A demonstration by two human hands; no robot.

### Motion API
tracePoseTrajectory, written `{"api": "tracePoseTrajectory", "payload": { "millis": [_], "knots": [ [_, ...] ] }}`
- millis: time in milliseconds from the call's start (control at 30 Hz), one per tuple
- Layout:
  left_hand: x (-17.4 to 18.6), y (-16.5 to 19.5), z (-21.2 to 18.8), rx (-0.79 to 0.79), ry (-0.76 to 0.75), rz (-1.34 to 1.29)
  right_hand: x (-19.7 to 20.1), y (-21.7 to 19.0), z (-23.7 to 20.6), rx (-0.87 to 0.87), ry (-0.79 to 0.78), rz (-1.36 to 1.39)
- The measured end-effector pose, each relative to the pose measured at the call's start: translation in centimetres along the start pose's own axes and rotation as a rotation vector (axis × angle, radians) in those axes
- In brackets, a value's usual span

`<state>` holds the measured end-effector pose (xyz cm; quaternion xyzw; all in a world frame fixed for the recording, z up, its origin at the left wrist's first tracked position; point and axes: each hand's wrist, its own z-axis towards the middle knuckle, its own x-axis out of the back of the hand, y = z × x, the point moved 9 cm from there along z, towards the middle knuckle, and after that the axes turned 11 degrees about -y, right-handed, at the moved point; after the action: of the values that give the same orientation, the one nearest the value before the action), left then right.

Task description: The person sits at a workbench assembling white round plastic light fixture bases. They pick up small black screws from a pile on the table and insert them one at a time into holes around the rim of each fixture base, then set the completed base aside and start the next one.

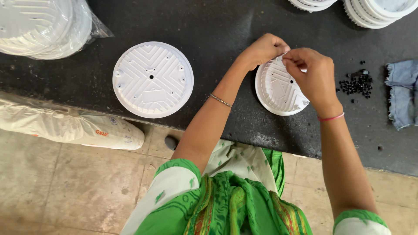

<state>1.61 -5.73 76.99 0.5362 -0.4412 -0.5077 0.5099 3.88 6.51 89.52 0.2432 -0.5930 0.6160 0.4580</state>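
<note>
A dark, speckled table [209, 30] fills the upper part of the view, its edge running above a tiled beige floor [78, 187]. Both hands meet at the far rim of a white round ribbed plastic disc [276, 91], which is tilted up off the table towards the person. The left hand [264, 48] has its fingers curled and pinched on the disc's upper edge, and the right hand [311, 74] pinches the same edge just beside them, fingertips touching or nearly touching; whether a small part sits between the right fingers cannot be told. To the right of the fingers, near the right wrist, lies a small heap of black beads [356, 83], and further right a scrap of blue denim cloth [402, 91]. Well to the left of the fingers a second white ribbed disc [152, 79] lies flat on the table. Beyond the fingers, at the top right edge, stand stacks of white discs [370, 11]. At the far left a clear plastic bag of discs [43, 26] rests on the table, and below the table edge a long wrapped white bundle [65, 124] lies.
</note>
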Motion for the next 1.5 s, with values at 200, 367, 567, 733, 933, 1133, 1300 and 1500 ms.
{"api": "tracePoseTrajectory", "payload": {
  "millis": [200,367,567,733,933,1133,1300,1500],
  "knots": [
    [1.3,-0.2,0.1,0.006,-0.003,-0.025,-0.8,-0.5,1.8,-0.004,-0.034,-0.059],
    [2.2,-0.7,0.0,0.050,0.018,-0.023,-1.3,-1.3,2.8,0.019,-0.060,-0.130],
    [2.6,-0.8,0.4,0.026,-0.002,-0.049,-1.7,-2.4,3.5,0.039,-0.080,-0.250],
    [2.8,-0.7,0.4,0.016,-0.009,-0.075,-2.0,-2.8,3.5,0.023,-0.076,-0.335],
    [2.9,-0.6,0.3,0.034,0.003,-0.037,-2.1,-3.0,3.2,0.019,-0.066,-0.374],
    [2.9,-0.7,0.1,0.063,0.024,-0.011,-2.1,-2.9,3.0,0.042,-0.059,-0.394],
    [2.8,-0.8,0.1,0.079,0.036,0.023,-2.1,-2.8,2.9,0.044,-0.043,-0.391],
    [2.6,-0.8,0.3,0.045,0.023,-0.018,-1.9,-2.2,2.5,0.017,0.001,-0.366]
  ]
}}
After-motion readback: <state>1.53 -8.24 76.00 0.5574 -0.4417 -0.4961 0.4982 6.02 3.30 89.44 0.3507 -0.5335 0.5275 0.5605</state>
